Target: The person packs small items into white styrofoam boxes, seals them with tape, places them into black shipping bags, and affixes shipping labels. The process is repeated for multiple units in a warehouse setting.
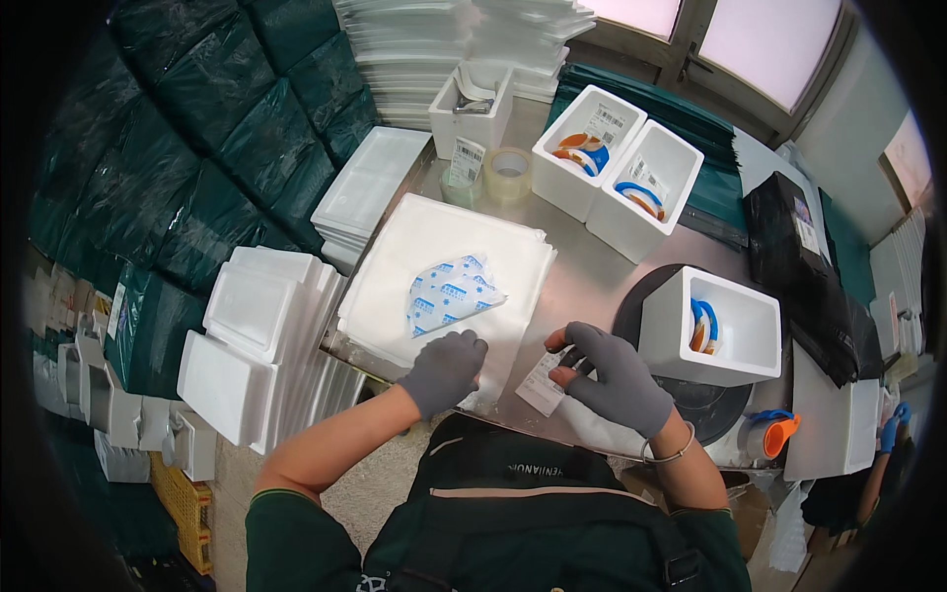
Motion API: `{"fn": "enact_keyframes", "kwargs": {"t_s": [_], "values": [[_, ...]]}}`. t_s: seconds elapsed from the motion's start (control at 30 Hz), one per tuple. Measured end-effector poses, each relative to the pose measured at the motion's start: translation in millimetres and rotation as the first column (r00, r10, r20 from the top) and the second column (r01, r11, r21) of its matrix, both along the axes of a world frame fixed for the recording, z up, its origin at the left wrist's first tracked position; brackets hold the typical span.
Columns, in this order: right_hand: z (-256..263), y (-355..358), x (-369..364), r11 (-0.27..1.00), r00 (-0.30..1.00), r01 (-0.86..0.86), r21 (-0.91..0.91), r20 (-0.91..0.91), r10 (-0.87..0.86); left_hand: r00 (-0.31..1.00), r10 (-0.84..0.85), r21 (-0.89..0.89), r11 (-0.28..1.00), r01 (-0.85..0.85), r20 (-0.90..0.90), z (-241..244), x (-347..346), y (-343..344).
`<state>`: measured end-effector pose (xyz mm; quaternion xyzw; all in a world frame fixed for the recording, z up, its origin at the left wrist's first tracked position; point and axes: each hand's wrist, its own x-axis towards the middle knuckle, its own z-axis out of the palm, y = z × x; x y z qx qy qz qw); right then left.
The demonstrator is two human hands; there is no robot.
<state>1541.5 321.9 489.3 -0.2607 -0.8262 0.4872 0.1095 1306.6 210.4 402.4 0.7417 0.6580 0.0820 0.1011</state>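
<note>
My left hand (447,370), in a grey glove with bare fingertips, rests at the near edge of a stack of white sheets (377,288). Its fingers are curled and hide whatever may be between them. Just beyond it, on the sheets, lies a white ice pack with blue print (453,292). My right hand (610,377), gloved alike, hovers over a printed paper label (544,388) at the table's near edge, thumb and index finger apart. The hand covers part of the label. To its right, a white foam box (710,362) with blue-and-orange packs inside stands on a black round turntable (699,403).
Two more filled foam boxes (592,111) stand at the back, beside clear tape rolls (508,174) and a small foam bin (473,111). Foam lids (251,303) are stacked left. An orange tape dispenser (778,435) sits right, near black bags (792,229). Another person's blue-gloved hand (891,429) shows far right.
</note>
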Motion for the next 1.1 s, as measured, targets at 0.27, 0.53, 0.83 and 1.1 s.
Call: {"fn": "enact_keyframes", "kwargs": {"t_s": [0.27,0.53,0.83,1.1], "values": [[-45,6,-13,0.978,0.996,0.087,-0.189,0.046,-0.079,0.991,-0.104,-0.053,0.993,0.109,0.09,-25,-24,19],[-72,3,-42,0.668,0.988,0.153,-0.728,0.09,-0.128,0.884,0.077,-0.239,0.97,0.04,0.461,17,-58,26],[-95,-4,-86,0.712,0.977,0.205,-0.671,0.101,-0.186,0.808,0.161,-0.26,0.966,-0.01,0.567,33,-40,20],[-93,1,-78,0.751,0.983,0.172,-0.637,0.059,-0.176,0.995,-0.04,-0.13,0.99,0.052,0.096,-17,-15,22]]}}
